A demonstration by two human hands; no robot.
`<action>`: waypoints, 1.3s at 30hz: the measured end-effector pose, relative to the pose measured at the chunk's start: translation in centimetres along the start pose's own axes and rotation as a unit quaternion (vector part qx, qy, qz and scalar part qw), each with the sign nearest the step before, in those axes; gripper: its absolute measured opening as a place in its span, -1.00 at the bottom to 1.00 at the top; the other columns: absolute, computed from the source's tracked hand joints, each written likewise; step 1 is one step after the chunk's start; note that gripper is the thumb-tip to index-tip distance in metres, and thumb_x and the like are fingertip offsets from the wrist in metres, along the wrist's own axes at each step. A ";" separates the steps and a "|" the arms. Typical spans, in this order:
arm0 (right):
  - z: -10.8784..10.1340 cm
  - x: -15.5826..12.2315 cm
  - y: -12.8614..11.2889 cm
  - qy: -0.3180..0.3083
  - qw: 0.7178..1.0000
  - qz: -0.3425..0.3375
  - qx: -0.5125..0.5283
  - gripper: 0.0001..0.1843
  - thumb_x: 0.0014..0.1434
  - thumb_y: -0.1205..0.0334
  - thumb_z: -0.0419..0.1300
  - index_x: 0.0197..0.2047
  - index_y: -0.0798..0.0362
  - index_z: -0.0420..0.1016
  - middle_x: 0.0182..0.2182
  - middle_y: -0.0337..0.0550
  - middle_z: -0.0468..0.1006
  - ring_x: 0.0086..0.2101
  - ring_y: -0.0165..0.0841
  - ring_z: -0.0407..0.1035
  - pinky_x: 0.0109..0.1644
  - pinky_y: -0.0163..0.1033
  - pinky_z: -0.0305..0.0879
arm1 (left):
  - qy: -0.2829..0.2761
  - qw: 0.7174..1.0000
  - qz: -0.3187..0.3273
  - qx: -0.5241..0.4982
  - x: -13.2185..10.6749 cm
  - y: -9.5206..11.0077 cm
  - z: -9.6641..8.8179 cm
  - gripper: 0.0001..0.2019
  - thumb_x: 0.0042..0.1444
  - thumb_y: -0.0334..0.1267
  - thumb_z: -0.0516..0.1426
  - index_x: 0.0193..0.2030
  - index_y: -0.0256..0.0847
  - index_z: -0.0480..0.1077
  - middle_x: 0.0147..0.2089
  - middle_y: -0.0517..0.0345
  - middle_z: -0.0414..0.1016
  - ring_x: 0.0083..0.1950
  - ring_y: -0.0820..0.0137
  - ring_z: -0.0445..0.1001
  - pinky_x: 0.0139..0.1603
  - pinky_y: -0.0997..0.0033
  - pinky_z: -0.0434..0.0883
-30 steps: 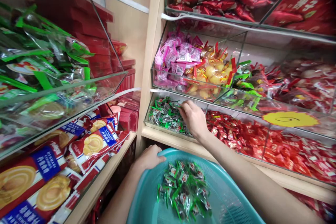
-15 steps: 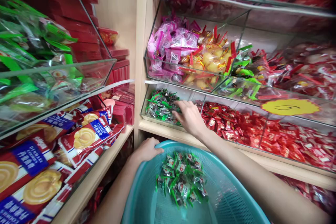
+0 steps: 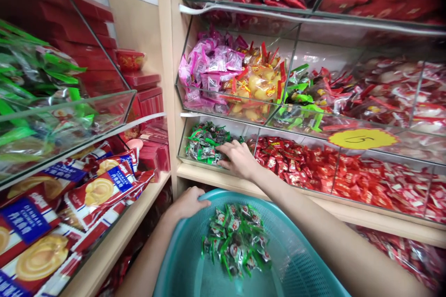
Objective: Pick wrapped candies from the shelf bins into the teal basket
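My left hand is closed over the far-left rim of a teal plastic basket, with the thumb on the inner side. Small green-and-clear wrapped candies lie in a heap on the basket floor. Beyond the rim, my right hand reaches into a clear bin of dark candies in green wrappers. Its fingers are stretched apart on the right side of that pile, touching or just over the candies. I see nothing held in it, though the palm's underside is hidden.
Red wrapped candies fill the bins to the right. Above are pink packets and yellow packets, behind a clear front with a yellow price tag. Cookie packs lie on the left shelf, below a protruding clear bin edge.
The view has shifted, so the shelves appear farther left. My right hand stays at the green candy bin, its fingers slightly more spread. My left hand keeps its hold on the basket rim.
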State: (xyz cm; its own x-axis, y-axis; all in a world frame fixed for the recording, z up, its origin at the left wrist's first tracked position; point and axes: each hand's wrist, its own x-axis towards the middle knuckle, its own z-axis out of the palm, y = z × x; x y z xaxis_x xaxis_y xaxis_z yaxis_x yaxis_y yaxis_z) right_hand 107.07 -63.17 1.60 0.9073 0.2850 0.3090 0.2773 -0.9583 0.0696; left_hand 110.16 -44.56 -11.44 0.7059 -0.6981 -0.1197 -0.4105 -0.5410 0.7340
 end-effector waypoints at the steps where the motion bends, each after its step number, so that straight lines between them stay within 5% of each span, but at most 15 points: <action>1: 0.0 0.0 0.1 0.000 1.000 -0.013 0.002 -0.58 0.09 0.15 0.20 0.04 0.01 0.33 -0.16 -0.09 0.49 -0.16 -0.21 0.23 -0.22 -0.16 0.06 | -0.003 1.000 0.003 -0.003 0.0 0.0 0.0 -0.63 -0.02 0.02 0.06 -0.42 -0.30 0.43 -0.43 0.20 0.46 -0.40 0.39 0.33 -0.45 0.50 0.15; 7: 0.2 0.1 0.4 0.000 0.998 -0.059 0.025 -0.53 0.11 0.28 0.17 0.11 0.02 0.25 -0.12 -0.10 0.46 -0.13 -0.24 0.19 -0.15 -0.14 0.02 | -0.012 1.000 0.008 -0.015 0.1 0.1 0.0 -0.63 -0.02 0.02 0.06 -0.43 -0.31 0.43 -0.46 0.22 0.45 -0.43 0.41 0.31 -0.45 0.51 0.15; 23: -1.0 -0.8 0.9 0.155 0.985 0.068 -0.027 -0.59 0.19 0.23 0.00 0.12 0.07 0.16 -0.10 -0.02 0.37 -0.13 -0.16 0.22 -0.13 -0.12 0.07 | -0.012 1.000 -0.015 -0.010 0.2 -0.3 0.3 -0.64 -0.05 0.02 0.08 -0.40 -0.29 0.45 -0.42 0.17 0.48 -0.35 0.30 0.39 -0.42 0.47 0.19; 39: 0.6 -0.2 -0.9 0.070 0.995 0.071 0.025 -0.65 0.23 0.13 -0.05 0.05 0.03 0.26 -0.10 0.00 0.45 -0.08 -0.17 0.31 0.01 0.03 0.07 | 0.014 0.999 -0.025 0.018 -0.1 0.4 0.2 -0.78 -0.05 -0.09 0.11 -0.46 -0.21 0.44 -0.39 0.06 0.54 -0.33 0.25 0.45 -0.43 0.45 0.18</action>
State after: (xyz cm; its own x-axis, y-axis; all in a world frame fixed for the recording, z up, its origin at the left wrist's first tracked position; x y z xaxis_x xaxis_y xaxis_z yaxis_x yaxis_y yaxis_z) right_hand 106.82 -62.34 0.91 0.8863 0.1384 0.4419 0.1687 -0.9852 -0.0298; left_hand 109.84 -44.81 -11.23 0.7414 -0.6571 -0.1364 -0.3951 -0.5917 0.7027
